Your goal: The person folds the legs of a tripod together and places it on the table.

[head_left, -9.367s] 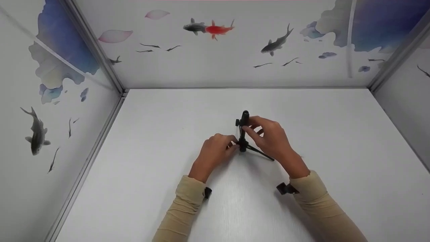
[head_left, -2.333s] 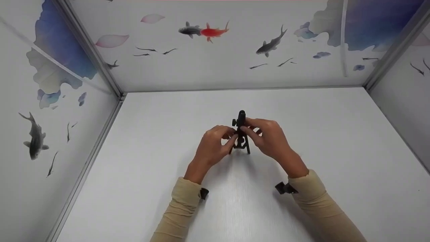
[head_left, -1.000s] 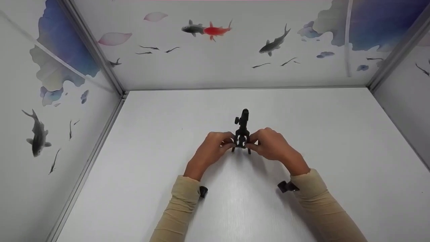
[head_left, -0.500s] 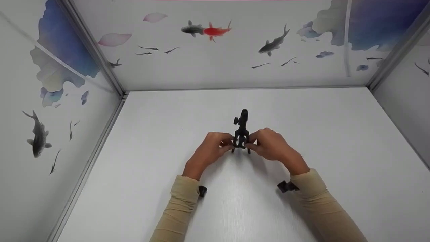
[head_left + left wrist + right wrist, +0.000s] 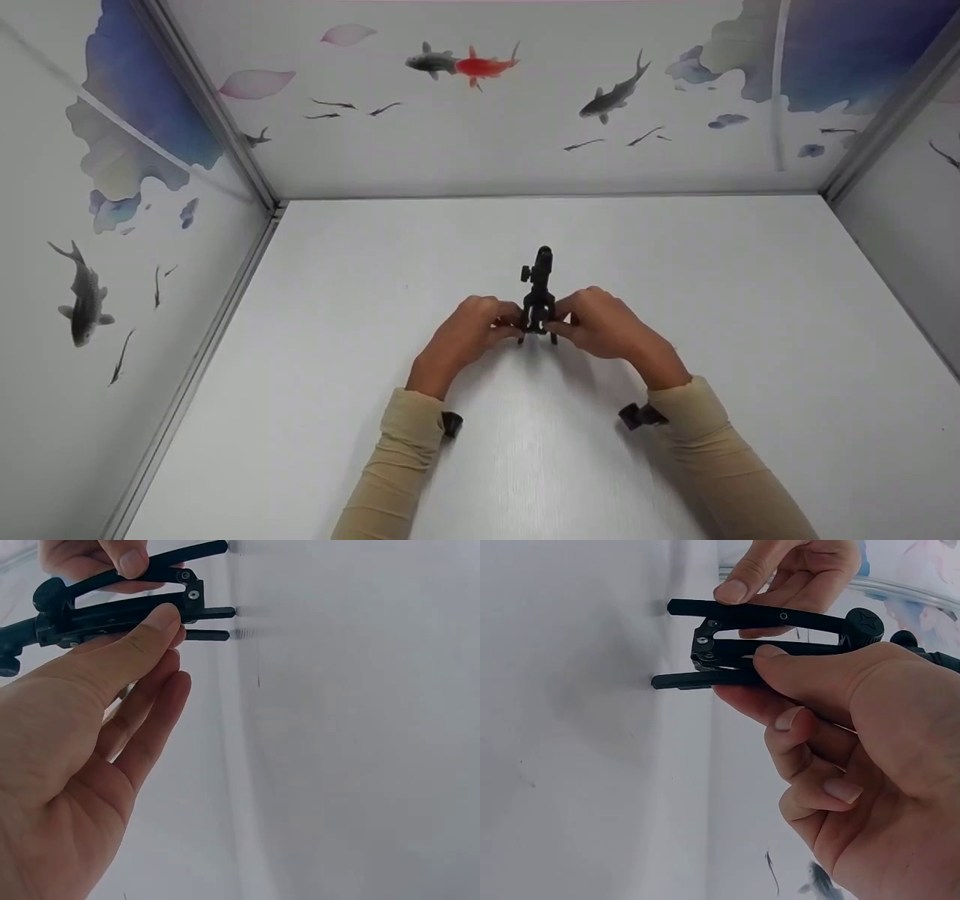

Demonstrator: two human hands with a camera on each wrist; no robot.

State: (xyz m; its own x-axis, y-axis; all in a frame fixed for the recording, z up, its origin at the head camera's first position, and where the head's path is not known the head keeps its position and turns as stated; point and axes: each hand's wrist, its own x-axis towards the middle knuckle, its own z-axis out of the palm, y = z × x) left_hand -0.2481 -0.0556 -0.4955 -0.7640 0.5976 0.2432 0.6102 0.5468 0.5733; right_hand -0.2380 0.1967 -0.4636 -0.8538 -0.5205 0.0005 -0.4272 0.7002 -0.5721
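A small black mini tripod [image 5: 541,279] stands upright at the middle of the table, its legs drawn in close to the centre post. My left hand [image 5: 466,334] pinches a leg low on the left side, thumb and fingertips against it. On the right side, my right hand [image 5: 606,324] pinches another leg between thumb and forefinger. Up close in the left wrist view, the tripod legs [image 5: 210,550] run almost parallel, with hinged braces joining them to the post. The right wrist view shows a round knob [image 5: 864,626] near the top of the legs.
The white table [image 5: 337,270] is bounded by a printed back wall [image 5: 495,150] and a left side wall [image 5: 45,375], joined by metal corner profiles. Black wrist cameras [image 5: 451,424] sit at both sleeve cuffs.
Earlier a tripod leg stuck out far to the right; the legs now stand close together. My right hand has come down from the tripod's head to a leg. In the last second little has moved.
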